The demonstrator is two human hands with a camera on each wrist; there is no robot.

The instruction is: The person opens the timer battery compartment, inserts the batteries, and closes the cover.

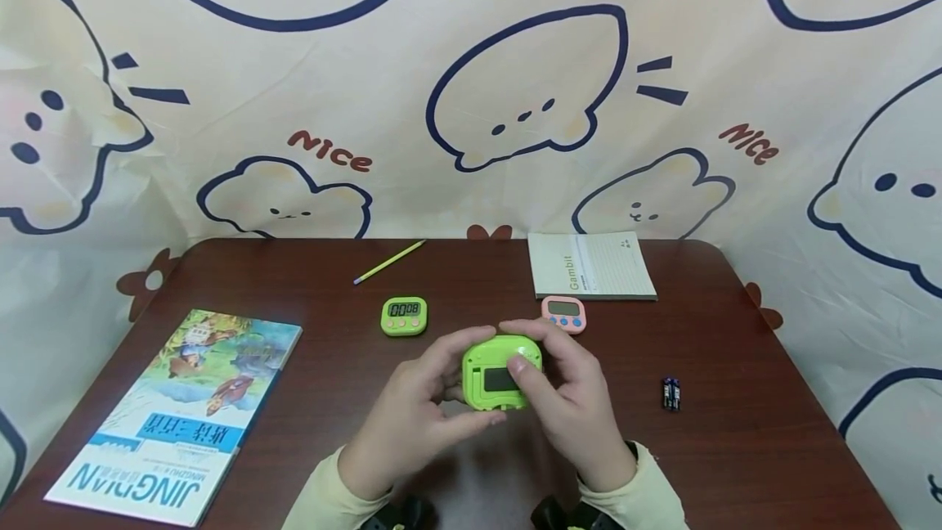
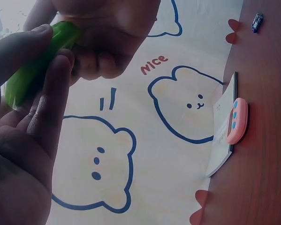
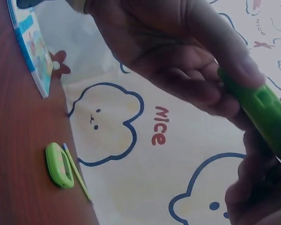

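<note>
A light-green digital timer (image 1: 489,371) is held between both hands above the middle of the table, with a dark rectangle on the face turned up. My left hand (image 1: 412,415) grips its left side, fingers behind and thumb along the lower edge. The right hand (image 1: 570,399) holds the other side, its thumb lying on the upturned face beside the dark rectangle. From the left wrist, the timer (image 2: 39,65) appears edge-on between the fingers. In the right wrist view, the right thumb presses on the green case (image 3: 262,108).
Behind the hands lie another green timer (image 1: 404,316), a pink timer (image 1: 563,315), a pencil (image 1: 390,261) and a notebook (image 1: 592,266). Dark batteries (image 1: 671,394) lie to the right, a picture-covered book (image 1: 184,407) to the left. A printed curtain (image 1: 397,105) hangs behind the table.
</note>
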